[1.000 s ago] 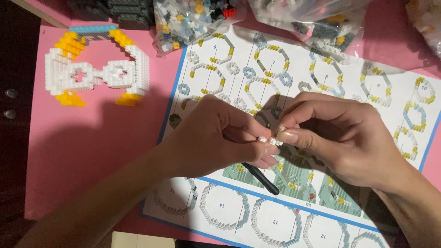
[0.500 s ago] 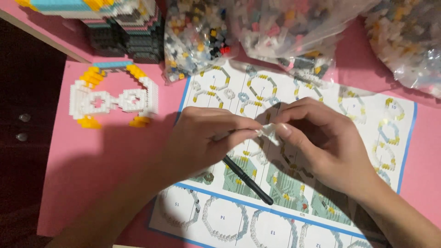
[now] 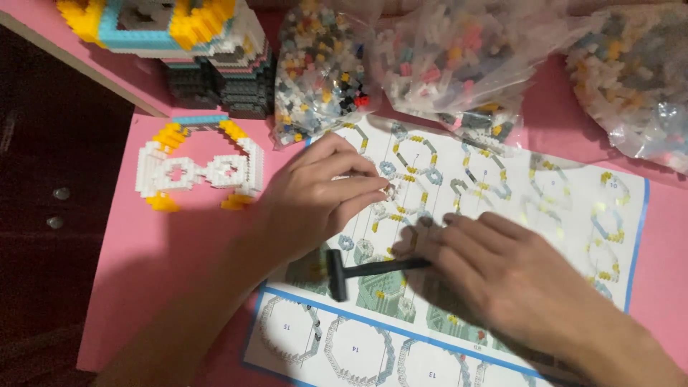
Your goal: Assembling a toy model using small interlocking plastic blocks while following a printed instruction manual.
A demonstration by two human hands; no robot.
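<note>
the left hand (image 3: pixel 315 201) lies over the upper left part of the printed instruction sheet (image 3: pixel 573 215). its fingers are curled together and the fingertips (image 3: pixel 376 188) pinch a tiny white brick piece (image 3: pixel 390 192), which is held just above the sheet, near the drawings of small rings. the hand is closed on this piece, not flat.

the right hand (image 3: pixel 502 265) rests lower on the sheet, palm down, with the fingers spread a little and almost straight. its fingertips (image 3: pixel 423 240) touch the handle end of a small black hammer tool (image 3: pixel 358 271), which lies flat on the sheet between the two hands, its head pointing to the left. i cannot tell if the fingers really grip the handle or only lie on it; the hand looks mostly open.

half a second ago both hands were joined in the middle of the sheet and pinched the small piece together. now they are apart: the left one keeps the piece and the right one has gone down to the tool.

on the pink table (image 3: pixel 179 251), left of the sheet, lies a flat white and yellow brick model (image 3: pixel 197 168). behind it stands a taller brick build (image 3: pixel 179 43), and three clear bags of mixed small bricks (image 3: pixel 322 64) lie along the top edge.
</note>
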